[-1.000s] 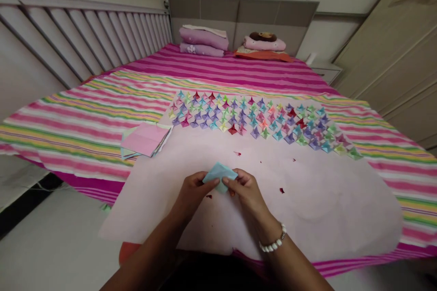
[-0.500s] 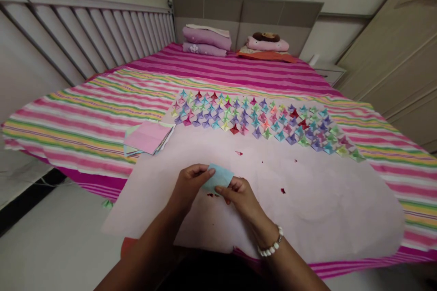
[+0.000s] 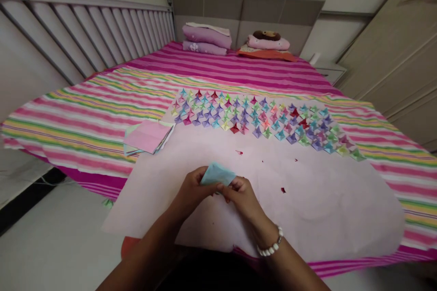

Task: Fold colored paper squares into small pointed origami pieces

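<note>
Between my two hands is a small sheet of light blue paper (image 3: 218,173), held above the large pale pink sheet (image 3: 307,195). My left hand (image 3: 194,188) grips its left side and lower edge, with the thumb stretched along the bottom. My right hand (image 3: 241,193) pinches the lower right corner, its thumb close to the left thumb tip. Beyond the hands, rows of small folded paper pieces (image 3: 245,115) in many colours cover the far part of the pink sheet. A stack of coloured paper squares (image 3: 146,136) lies to the left.
Dark red paper scraps (image 3: 283,190) dot the pink sheet. It lies on a bed with a striped cover (image 3: 85,118). Folded purple bedding (image 3: 206,40) and a pink pile (image 3: 268,43) sit by the headboard (image 3: 221,7). A green folded piece (image 3: 108,203) is on the floor.
My left thumb has slid from the blue paper's upper left down to its lower edge, meeting the right thumb. The paper has tilted, with its top edge now peaked.
</note>
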Demonstrator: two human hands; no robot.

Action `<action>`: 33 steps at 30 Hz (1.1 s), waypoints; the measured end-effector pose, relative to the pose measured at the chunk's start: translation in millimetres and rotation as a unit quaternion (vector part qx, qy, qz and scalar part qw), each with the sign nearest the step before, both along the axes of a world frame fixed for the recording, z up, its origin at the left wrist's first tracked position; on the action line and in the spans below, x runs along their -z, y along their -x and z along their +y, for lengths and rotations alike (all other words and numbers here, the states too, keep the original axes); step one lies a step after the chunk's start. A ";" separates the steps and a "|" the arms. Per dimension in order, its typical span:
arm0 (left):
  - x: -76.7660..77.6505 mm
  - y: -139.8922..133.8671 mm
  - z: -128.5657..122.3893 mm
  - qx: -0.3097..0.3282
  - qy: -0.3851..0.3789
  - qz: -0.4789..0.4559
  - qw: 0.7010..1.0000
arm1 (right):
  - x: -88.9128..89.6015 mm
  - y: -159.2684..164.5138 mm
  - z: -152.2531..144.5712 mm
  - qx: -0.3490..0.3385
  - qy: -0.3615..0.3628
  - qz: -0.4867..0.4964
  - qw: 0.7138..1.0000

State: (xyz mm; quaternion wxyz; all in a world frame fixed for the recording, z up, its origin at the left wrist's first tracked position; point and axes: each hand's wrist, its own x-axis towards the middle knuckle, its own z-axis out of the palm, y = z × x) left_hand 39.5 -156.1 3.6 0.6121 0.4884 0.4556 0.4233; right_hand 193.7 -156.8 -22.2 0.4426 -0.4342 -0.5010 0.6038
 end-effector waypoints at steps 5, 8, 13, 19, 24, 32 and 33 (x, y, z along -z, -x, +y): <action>-2.2 0.7 1.8 -0.006 -0.002 0.041 0.999 | -2.1 -0.4 -1.6 -0.013 -0.016 0.020 1.000; -2.9 1.0 2.8 -0.006 0.000 0.043 0.999 | -3.7 -4.5 -0.2 0.022 -0.017 0.031 0.999; -1.5 0.5 3.6 0.004 -0.006 0.050 0.999 | -8.4 -11.2 5.6 0.078 -0.041 0.049 0.995; -6.0 -1.4 3.2 -0.047 -0.054 0.067 0.995 | -5.5 -8.3 7.9 0.075 -0.017 0.111 0.991; -6.9 -3.0 0.9 -0.100 -0.130 0.090 0.982 | -1.3 -5.6 5.9 0.044 -0.011 0.108 0.993; -1.4 6.9 0.4 -0.131 -0.337 0.183 0.914 | -6.1 -6.5 4.3 0.048 -0.013 0.106 0.993; -0.3 8.3 0.8 -0.121 -0.338 0.177 0.916 | -5.9 -6.4 4.3 0.047 -0.013 0.107 0.993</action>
